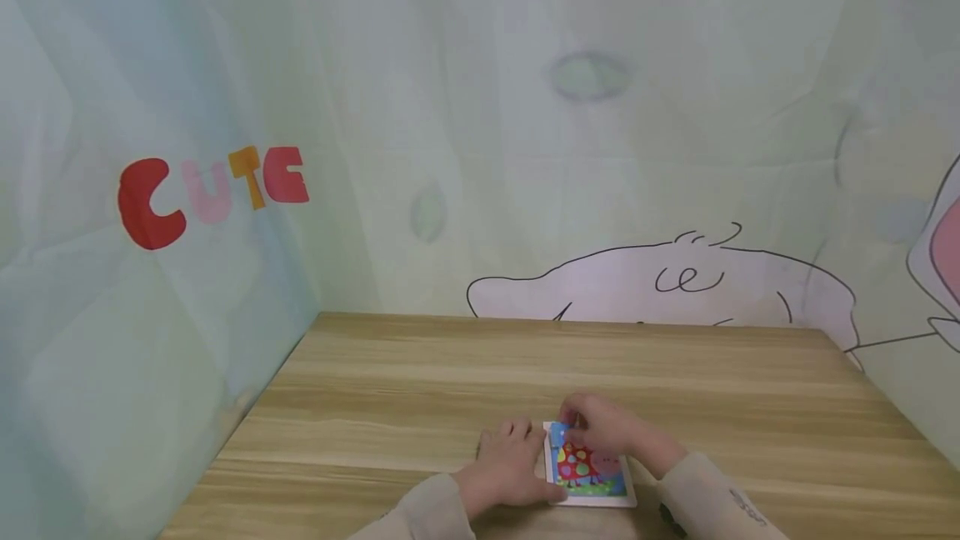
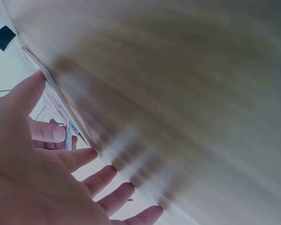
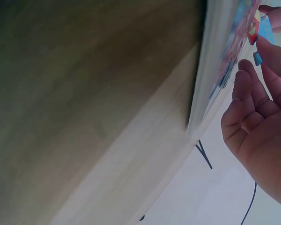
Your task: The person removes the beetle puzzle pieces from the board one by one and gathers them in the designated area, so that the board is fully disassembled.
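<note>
A jigsaw puzzle (image 1: 592, 486) in a shallow white-edged tray lies flat on the table, its picture a red spotted ladybug on blue and green. My right hand (image 1: 603, 425) is over the tray's far edge and pinches a blue and red puzzle piece (image 3: 266, 30) between thumb and fingers. In the left wrist view that piece (image 2: 69, 136) stands on edge, close over the picture. My left hand (image 1: 510, 463) rests at the tray's left side with fingers spread. Its thumb (image 2: 35, 86) is at the tray's near left corner, and its index fingertip reaches the side edge.
The wood-grain table (image 1: 375, 407) stretches out around the tray. Printed cloth walls (image 1: 450, 107) stand behind and to the left of it. A small dark item (image 1: 670, 518) shows beside the right sleeve (image 1: 708, 498).
</note>
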The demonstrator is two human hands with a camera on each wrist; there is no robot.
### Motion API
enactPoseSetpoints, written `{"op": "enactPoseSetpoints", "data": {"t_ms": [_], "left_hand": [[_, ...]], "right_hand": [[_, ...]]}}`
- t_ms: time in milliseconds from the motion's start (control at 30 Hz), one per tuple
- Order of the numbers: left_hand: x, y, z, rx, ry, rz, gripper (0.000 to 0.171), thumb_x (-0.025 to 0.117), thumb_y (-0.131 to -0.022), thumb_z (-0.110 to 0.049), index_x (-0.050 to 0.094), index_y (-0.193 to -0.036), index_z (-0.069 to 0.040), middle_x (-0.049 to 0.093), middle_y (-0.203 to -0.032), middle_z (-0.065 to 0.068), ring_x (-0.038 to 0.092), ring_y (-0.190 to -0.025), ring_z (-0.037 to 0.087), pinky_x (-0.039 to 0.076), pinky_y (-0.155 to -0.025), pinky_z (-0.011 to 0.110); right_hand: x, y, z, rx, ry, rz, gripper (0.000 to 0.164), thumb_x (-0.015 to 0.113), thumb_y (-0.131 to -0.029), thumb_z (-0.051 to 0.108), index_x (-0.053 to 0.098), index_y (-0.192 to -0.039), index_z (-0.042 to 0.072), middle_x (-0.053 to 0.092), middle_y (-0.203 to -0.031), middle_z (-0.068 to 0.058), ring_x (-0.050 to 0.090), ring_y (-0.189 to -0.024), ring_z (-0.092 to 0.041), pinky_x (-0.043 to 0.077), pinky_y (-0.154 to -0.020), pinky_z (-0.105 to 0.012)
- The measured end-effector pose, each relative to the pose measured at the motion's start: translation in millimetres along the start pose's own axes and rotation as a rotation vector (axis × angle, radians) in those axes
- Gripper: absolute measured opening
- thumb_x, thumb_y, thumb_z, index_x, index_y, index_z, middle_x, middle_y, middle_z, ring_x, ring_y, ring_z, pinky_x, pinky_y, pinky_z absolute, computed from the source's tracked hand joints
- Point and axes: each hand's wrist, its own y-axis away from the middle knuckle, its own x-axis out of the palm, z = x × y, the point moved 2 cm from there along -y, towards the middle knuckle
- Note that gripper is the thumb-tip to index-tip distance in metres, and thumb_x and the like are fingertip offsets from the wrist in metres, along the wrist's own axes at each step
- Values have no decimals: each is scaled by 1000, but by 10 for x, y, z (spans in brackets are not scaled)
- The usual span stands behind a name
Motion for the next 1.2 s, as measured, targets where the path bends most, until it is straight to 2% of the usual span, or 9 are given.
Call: {"op": "enactPoseSetpoints", "data": {"t_ms": [300, 433, 700, 867, 1200], "left_hand": [[-8, -8, -5, -5, -41, -10, 89, 66, -73, -69, 50, -139, -12, 47, -136, 9, 40, -126, 29, 37, -93, 60], [3, -17, -3, -16, -35, 1, 89, 66, -73, -69, 50, -139, -12, 46, -137, 10, 40, -126, 29, 37, -91, 63], [25, -32, 19, -31, -21, 17, 90, 66, -73, -70, 49, -139, -12, 46, -137, 10, 40, -127, 30, 36, -92, 64], [36, -51, 31, -30, -9, 14, 90, 67, -72, -70, 50, -139, -11, 47, -136, 11, 41, -124, 30, 36, -92, 64], [14, -20, 10, -29, -2, 5, 89, 68, -72, -69, 50, -138, -11, 47, -135, 12, 41, -123, 31, 37, -92, 63]], "right_hand": [[-25, 4, -42, -37, -105, -1, 3, 65, -90, 9, 62, -90, 10, 61, -84, 3, 56, -78, -14, 51, -69, -31], [-38, 20, -27, -28, -138, -2, 3, 64, -90, 7, 62, -91, 9, 62, -84, 1, 57, -79, -16, 52, -70, -34], [-80, 7, -77, -10, -155, -24, 2, 62, -91, 9, 63, -93, 9, 61, -86, 3, 57, -80, -14, 50, -71, -30], [-214, 44, -142, -9, -142, -81, 7, 61, -94, 12, 63, -93, 5, 60, -86, 2, 54, -81, -16, 48, -72, -31], [-554, 196, -348, 94, -64, -201, 7, 60, -94, 10, 62, -89, 7, 58, -83, 1, 52, -79, -16, 47, -71, -31]]}}
